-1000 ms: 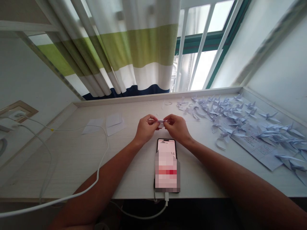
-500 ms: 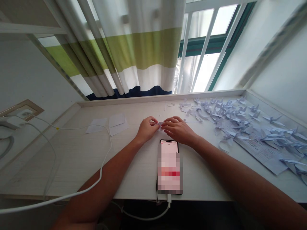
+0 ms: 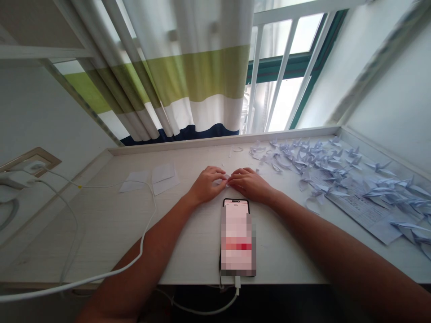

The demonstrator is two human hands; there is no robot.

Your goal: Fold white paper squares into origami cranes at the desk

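Note:
Between my hands, at the middle of the white desk (image 3: 198, 233), is a small piece of folded paper (image 3: 228, 176), mostly covered by my fingers. My left hand (image 3: 208, 184) pinches its left side, thumb and fingers closed together. My right hand (image 3: 251, 184) bends over its right side with the fingertips pressed onto it. The fingertips of both hands almost meet. Just below them lies a phone (image 3: 236, 224), its screen lit and partly blurred out.
Many folded paper cranes (image 3: 319, 161) crowd the right side, some on a printed sheet (image 3: 367, 213). Flat paper squares (image 3: 164, 175) lie to the left. A white cable (image 3: 150, 220) loops from the wall socket across my left forearm. Another cable plugs into the phone.
My fingers have shifted on the paper, the right fingers drawing closer together and bending down. The left fingers have moved nearer to the right ones. The view has tilted slightly.

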